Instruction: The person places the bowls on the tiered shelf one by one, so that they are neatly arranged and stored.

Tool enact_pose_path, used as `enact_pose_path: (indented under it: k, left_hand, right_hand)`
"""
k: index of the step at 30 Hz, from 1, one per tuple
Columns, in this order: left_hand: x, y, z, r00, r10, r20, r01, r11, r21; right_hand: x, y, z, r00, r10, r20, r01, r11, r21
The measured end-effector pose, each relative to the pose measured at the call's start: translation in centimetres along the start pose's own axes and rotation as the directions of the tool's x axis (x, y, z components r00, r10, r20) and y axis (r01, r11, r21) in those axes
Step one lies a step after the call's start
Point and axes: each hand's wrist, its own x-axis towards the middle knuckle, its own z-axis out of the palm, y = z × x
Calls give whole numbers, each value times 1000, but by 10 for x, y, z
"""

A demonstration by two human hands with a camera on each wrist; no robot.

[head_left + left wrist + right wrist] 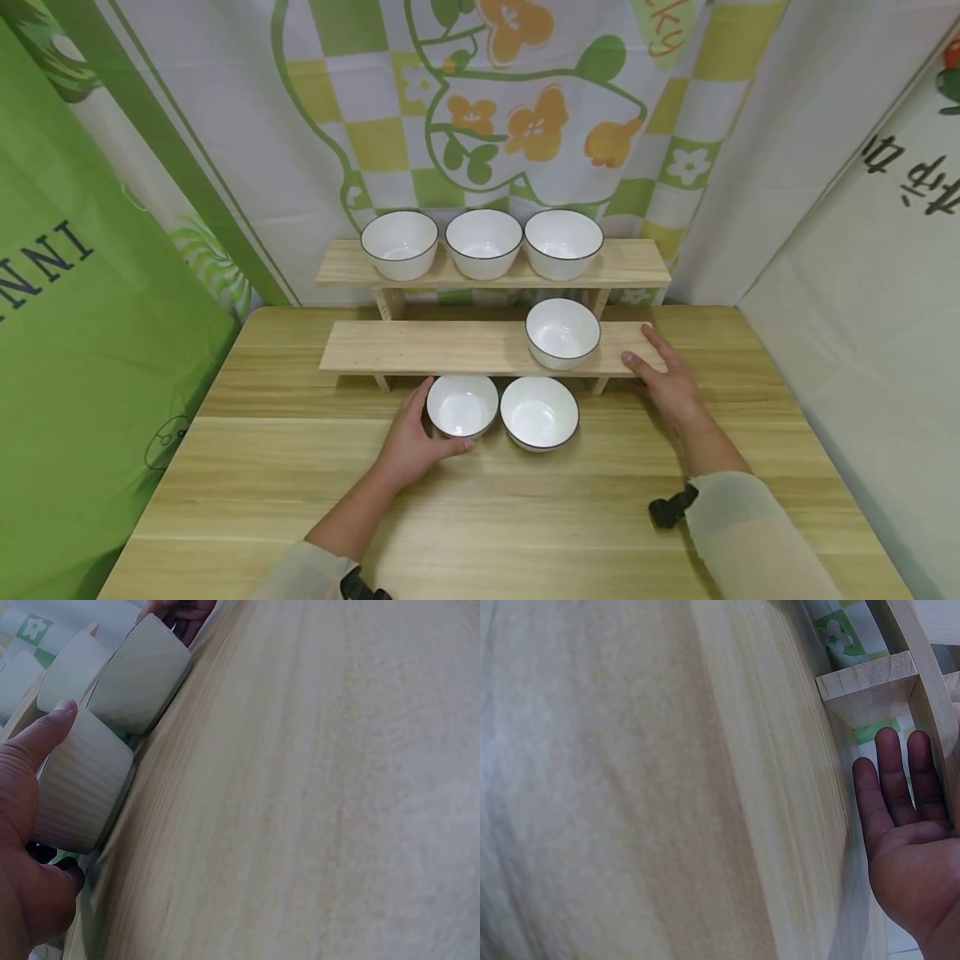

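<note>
My left hand (414, 443) is curved round a small white bowl (462, 406) with a dark rim, at the foot of the two-tier wooden shelf. In the left wrist view the thumb (56, 727) lies against that bowl's ribbed side. Right beside it, a second white bowl (540, 412) sits on the table. At the right end of the lower shelf board (427, 346), my right hand (670, 379) holds the board, thumb and index finger on top. Three straight fingers (890, 772) show under the board in the right wrist view.
A white bowl (562, 333) stands toward the right of the lower board. Three more line the upper board (637, 262), the leftmost bowl (400, 243) apart from the board's end. The wooden table (570, 525) backs onto a patterned curtain (375, 108).
</note>
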Motion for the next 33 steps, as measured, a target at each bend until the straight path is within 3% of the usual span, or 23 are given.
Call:
enact_pose_path:
  k: [13, 23, 33]
  left_hand:
    - [2, -3, 12, 998, 47, -53, -51, 995, -83]
    - [4, -1, 15, 994, 71, -89, -78, 993, -84]
    - [0, -1, 12, 994, 30, -104, -34, 999, -35]
  right_hand:
    - [0, 0, 0, 1000, 4, 0, -4, 1000, 5]
    - [1, -1, 0, 1000, 11, -1, -11, 1000, 5]
    - [0, -2, 1, 1000, 15, 4, -15, 1000, -2]
